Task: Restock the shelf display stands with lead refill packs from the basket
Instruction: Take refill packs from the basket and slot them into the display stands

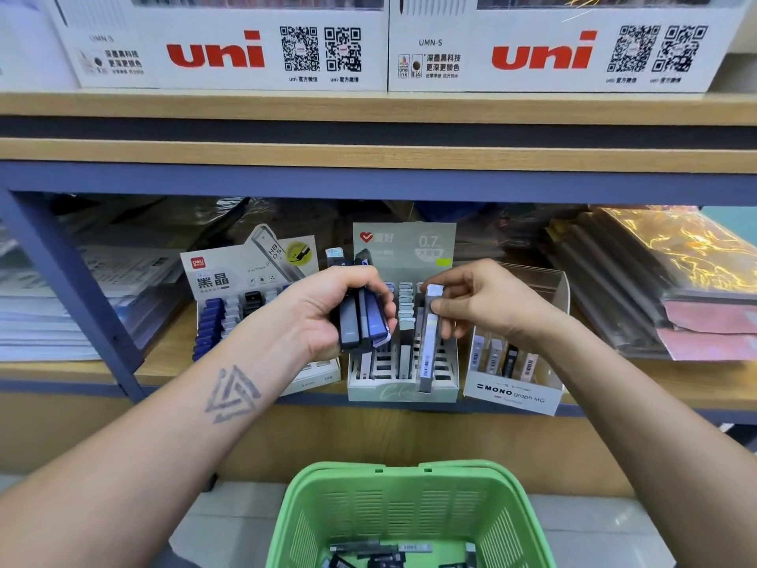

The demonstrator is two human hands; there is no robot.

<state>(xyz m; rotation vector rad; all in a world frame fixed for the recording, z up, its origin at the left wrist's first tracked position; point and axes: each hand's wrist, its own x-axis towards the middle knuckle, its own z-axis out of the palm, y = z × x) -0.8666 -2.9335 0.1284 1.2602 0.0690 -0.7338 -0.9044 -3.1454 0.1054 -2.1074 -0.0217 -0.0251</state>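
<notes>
- A wooden-edged shelf unit with blue metal framing (368,180) is seen across the scene, with two white printed cardboard boxes bearing red lettering (229,51) set on its upper level.
- A green slotted plastic basket (409,510) is placed near, below the shelf, and a few dark and grey lead refill packs (381,551) are seen lying on its bottom.
- On the lower shelf, three display stands are lined up side by side: a white cardboard stand with blue and black packs (229,309) at the left, a pale green slotted cardboard stand (403,387) in the middle, and a white-fronted clear-walled box (516,387) at the right.
- Stacks of paper and clear folders (61,305) are kept at the far left, and wrapped gold and pink sheets (676,280) at the right.
- A bundle of slim dark grey and purple refill packs (362,321) is gripped in the curled left hand (327,309), above the left edge of the middle stand.
- A single long light grey refill pack (430,342) is pinched near its top by the right hand (479,301) and is held upright over the right side of the middle stand, its lower end down among the slots.
</notes>
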